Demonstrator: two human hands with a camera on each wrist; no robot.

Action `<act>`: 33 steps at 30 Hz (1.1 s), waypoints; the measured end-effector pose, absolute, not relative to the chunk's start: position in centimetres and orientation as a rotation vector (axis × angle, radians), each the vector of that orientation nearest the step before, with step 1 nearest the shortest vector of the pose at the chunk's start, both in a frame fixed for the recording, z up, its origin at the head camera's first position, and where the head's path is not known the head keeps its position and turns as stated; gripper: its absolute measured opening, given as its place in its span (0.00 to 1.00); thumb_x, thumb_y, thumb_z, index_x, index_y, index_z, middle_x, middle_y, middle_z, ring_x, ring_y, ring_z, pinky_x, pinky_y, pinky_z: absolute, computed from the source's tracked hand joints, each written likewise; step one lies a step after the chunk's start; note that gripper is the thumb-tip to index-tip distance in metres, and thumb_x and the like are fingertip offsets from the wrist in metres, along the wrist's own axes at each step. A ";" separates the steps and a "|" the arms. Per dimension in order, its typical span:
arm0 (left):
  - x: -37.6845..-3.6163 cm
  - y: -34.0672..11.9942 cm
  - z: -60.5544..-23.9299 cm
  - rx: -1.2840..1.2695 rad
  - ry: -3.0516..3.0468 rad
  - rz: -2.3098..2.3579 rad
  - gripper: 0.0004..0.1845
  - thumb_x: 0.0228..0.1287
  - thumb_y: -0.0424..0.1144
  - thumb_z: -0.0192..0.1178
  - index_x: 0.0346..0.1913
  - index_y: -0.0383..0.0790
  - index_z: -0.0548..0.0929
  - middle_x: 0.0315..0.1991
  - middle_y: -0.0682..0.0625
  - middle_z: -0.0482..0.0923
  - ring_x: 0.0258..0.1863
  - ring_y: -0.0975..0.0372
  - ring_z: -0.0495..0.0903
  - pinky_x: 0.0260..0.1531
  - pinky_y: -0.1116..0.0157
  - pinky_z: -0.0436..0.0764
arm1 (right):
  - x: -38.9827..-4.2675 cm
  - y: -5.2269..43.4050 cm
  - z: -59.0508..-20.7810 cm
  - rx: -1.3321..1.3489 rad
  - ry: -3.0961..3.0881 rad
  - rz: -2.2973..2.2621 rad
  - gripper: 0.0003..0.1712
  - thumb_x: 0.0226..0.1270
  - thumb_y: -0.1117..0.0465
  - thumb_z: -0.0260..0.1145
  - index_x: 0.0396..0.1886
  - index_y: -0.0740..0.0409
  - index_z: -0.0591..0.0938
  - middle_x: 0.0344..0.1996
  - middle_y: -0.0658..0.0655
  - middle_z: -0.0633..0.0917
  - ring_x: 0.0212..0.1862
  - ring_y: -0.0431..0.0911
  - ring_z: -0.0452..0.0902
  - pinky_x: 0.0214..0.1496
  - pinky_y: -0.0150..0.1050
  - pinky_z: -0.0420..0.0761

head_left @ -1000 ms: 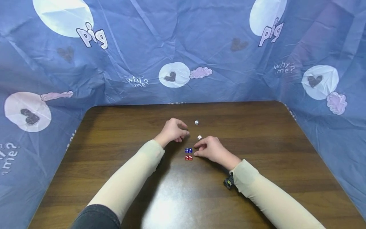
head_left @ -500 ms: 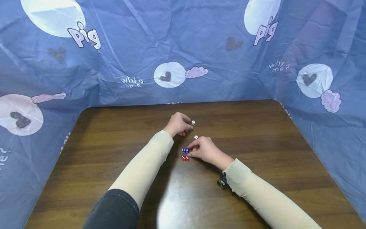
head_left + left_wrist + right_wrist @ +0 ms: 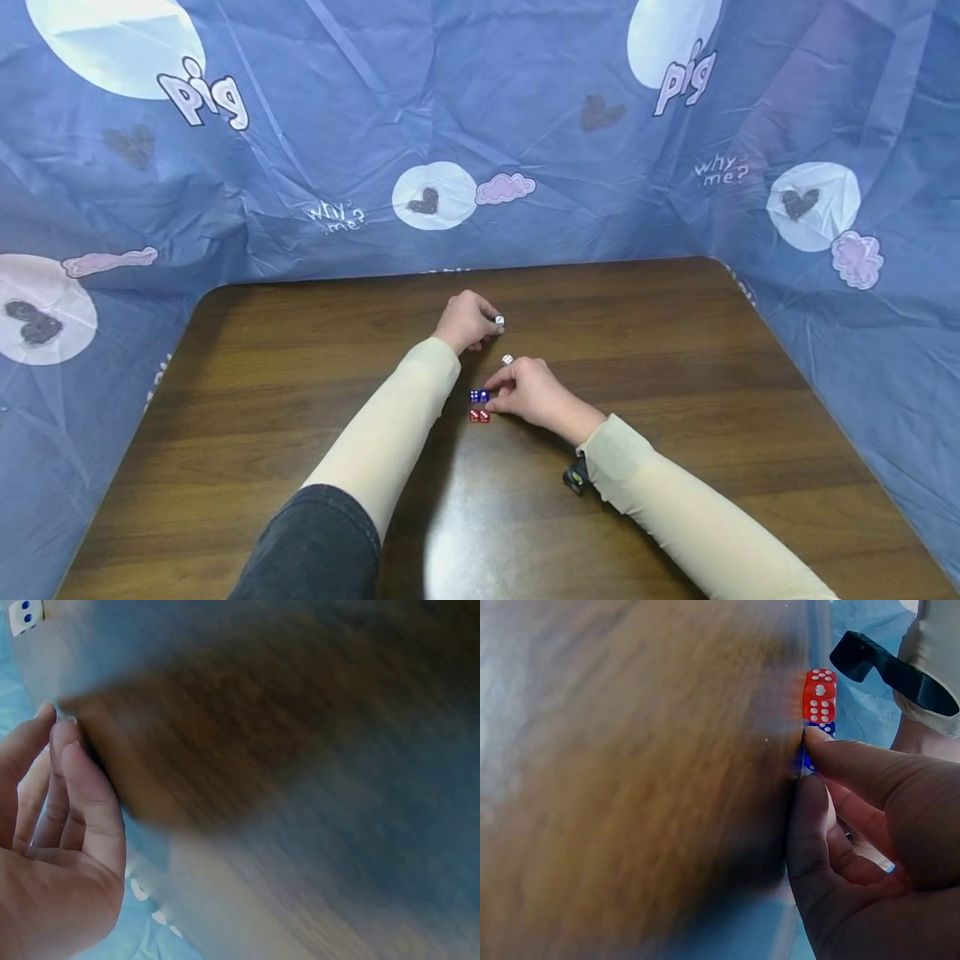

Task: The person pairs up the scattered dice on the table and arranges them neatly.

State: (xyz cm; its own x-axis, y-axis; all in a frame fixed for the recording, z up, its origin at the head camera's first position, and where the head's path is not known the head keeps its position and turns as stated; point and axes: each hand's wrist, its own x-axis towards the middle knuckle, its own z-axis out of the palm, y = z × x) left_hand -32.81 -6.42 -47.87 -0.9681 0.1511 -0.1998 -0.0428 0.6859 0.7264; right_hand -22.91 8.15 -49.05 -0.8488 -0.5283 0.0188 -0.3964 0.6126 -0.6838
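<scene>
Near the middle of the dark wooden table point(image 3: 675, 392), four pairs or singles of dice lie in a short line running away from the person, and the blue dice point(image 3: 478, 396) serve as the handiest landmark. Just in front of them, on the person's side and close enough to look nearly touching, sit the red dice point(image 3: 478, 416); the tidy side-by-side packing of both coloured pairs suggests they were set down deliberately rather than rolled. The right hand point(image 3: 528, 392) comes in from the right of the blue dice with its fingers curled, thumb and fingertips pinching them at their right end; the right wrist view shows a fingertip point(image 3: 832, 750) pressed on the blue pair with the red pair directly beyond, so the grip appears meant to steady or square up the row. Beyond the blue dice, slightly to the right, lies a white die point(image 3: 507, 359), untouched and just past the right hand's knuckles. Farther off still is a second white die point(image 3: 499, 320), with the left hand point(image 3: 467, 321) right beside it, fingers curled and their tips at the die; whether they already pinch it I cannot tell, since the left wrist view shows loosely bent fingers point(image 3: 71, 772) holding nothing visible, a white die point(image 3: 25, 615) apart from them.
</scene>
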 end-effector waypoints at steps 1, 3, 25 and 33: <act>-32.8 -6.4 -47.8 0.085 2.664 1.144 0.09 0.49 0.39 0.69 0.35 0.43 0.85 0.18 0.48 0.80 0.15 0.56 0.79 0.14 0.62 0.78 | -22.9 8.1 -49.0 -0.767 2.648 -1.057 0.11 0.46 0.57 0.75 0.32 0.51 0.86 0.14 0.42 0.79 0.18 0.36 0.72 0.21 0.33 0.72; -32.7 -6.5 -47.9 0.073 2.676 1.129 0.08 0.49 0.39 0.69 0.34 0.44 0.85 0.18 0.48 0.80 0.14 0.56 0.79 0.14 0.63 0.78 | -22.9 7.9 -49.0 -0.754 2.644 -1.046 0.11 0.46 0.57 0.75 0.32 0.51 0.86 0.14 0.42 0.79 0.18 0.36 0.72 0.21 0.33 0.72; -30.7 -9.3 -47.2 0.108 2.634 1.199 0.04 0.51 0.38 0.68 0.30 0.42 0.86 0.18 0.47 0.80 0.15 0.55 0.80 0.15 0.62 0.79 | -23.1 7.8 -49.0 -0.717 2.656 -1.024 0.12 0.44 0.55 0.75 0.32 0.49 0.86 0.14 0.41 0.79 0.18 0.36 0.73 0.22 0.34 0.73; -28.3 -10.6 -46.9 0.185 2.600 1.201 0.05 0.51 0.38 0.68 0.31 0.42 0.86 0.17 0.45 0.80 0.14 0.55 0.79 0.14 0.62 0.79 | -23.1 8.0 -49.1 -0.702 2.661 -1.012 0.11 0.45 0.55 0.75 0.32 0.47 0.86 0.14 0.41 0.79 0.18 0.36 0.73 0.21 0.33 0.73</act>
